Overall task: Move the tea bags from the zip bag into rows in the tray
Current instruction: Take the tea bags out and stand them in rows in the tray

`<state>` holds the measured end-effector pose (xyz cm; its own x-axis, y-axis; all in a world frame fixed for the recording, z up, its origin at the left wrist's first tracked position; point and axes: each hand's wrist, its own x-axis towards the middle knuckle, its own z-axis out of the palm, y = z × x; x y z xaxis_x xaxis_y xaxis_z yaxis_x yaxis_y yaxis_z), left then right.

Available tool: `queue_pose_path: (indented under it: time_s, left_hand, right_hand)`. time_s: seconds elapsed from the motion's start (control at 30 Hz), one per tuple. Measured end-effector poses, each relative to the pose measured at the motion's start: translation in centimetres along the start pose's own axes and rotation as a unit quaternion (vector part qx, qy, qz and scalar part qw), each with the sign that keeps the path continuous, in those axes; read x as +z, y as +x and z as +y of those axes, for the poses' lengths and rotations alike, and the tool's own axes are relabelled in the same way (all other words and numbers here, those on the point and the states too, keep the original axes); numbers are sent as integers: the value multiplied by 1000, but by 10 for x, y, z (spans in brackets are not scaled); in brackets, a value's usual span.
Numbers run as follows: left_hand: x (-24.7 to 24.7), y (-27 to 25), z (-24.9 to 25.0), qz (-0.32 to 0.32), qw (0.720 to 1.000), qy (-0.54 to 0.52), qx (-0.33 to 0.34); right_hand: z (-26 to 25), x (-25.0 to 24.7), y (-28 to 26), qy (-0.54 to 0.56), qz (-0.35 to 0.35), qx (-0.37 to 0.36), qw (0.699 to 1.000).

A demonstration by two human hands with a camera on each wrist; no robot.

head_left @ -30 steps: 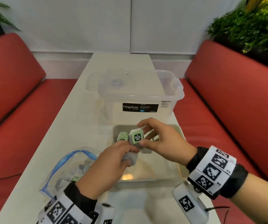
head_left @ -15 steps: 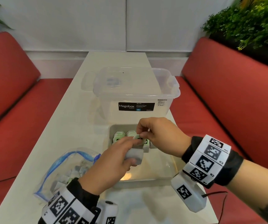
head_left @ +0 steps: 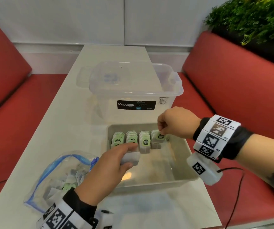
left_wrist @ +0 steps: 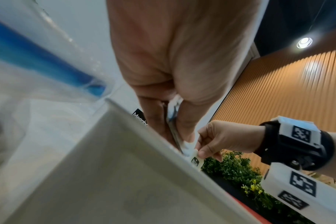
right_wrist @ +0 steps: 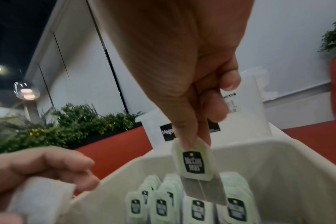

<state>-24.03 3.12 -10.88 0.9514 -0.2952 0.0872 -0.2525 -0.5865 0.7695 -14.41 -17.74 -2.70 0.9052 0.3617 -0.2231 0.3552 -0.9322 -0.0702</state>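
Note:
A grey tray (head_left: 174, 182) sits on the white table with several rows of green-tagged tea bags (head_left: 131, 138) along its far wall. My right hand (head_left: 161, 130) pinches a tea bag (right_wrist: 197, 165) by the top of its green tag, hanging it over the rightmost row (head_left: 156, 142). My left hand (head_left: 124, 157) hovers over the tray's left part and grips a small stack of tea bags (head_left: 131, 158) between thumb and fingers. The clear zip bag (head_left: 58, 176) with a blue seal lies open at the tray's left, more tea bags inside.
A clear Megabox storage box (head_left: 133, 90) stands right behind the tray. Red benches (head_left: 232, 96) flank the table on both sides. A black cable (head_left: 235, 195) trails off my right wrist near the table's right edge.
My right hand has carried its tea bag from mid-air above the tray's middle down and right to the rightmost row. The left hand has stayed over the tray with its stack.

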Motion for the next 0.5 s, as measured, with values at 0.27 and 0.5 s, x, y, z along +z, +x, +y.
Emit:
queue_pose_path:
  time_s: [0.27, 0.5]
  left_hand:
    - [12, -4, -11, -23, 999, 25, 28]
    - [12, -6, -11, -45, 998, 35, 27]
  right_hand:
    - [-1, 31, 39, -94, -110, 3, 989]
    - [-9, 47, 56, -150, -137, 7, 979]
